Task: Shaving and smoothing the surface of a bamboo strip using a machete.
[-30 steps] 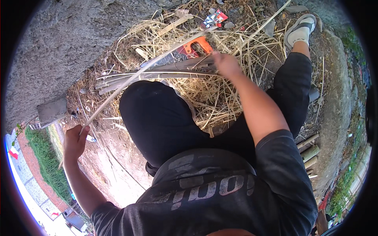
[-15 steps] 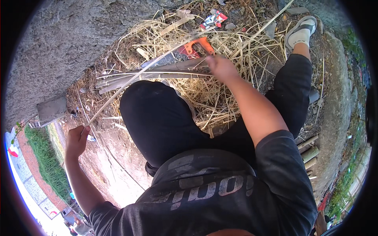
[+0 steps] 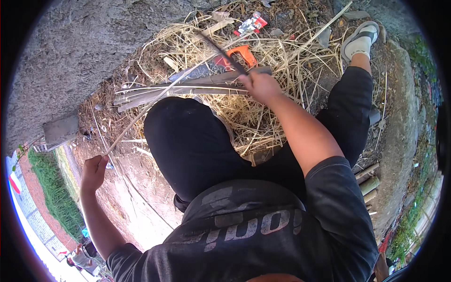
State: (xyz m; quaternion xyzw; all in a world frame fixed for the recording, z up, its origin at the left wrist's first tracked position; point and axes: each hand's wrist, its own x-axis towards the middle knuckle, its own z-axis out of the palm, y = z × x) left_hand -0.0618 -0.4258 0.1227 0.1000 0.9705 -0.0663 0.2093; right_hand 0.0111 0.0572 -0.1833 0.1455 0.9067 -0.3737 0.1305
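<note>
My left hand (image 3: 94,172) is closed on the near end of a long, thin bamboo strip (image 3: 136,121). The strip slants up and right past my knee, over the pile. In my right hand (image 3: 263,87) is a knife with a long dark blade (image 3: 221,50); its handle is hidden in my fist. The blade points up and left and crosses the strip near its far part; whether they touch I cannot tell. Beyond that hand lies an orange saw-like handle (image 3: 245,52), beside flat wooden pieces (image 3: 188,91).
Pale shavings (image 3: 253,117) cover the ground between my legs. A rough grey wall (image 3: 84,61) rises at the left and far side. A red-and-white packet (image 3: 251,24) lies at the far edge. Cut bamboo pieces (image 3: 369,184) lie at right. My sandalled foot (image 3: 361,40) is far right.
The knife has swung up and left, so its blade now shows in full. My right hand has shifted slightly nearer; the left hand has barely moved and keeps the strip.
</note>
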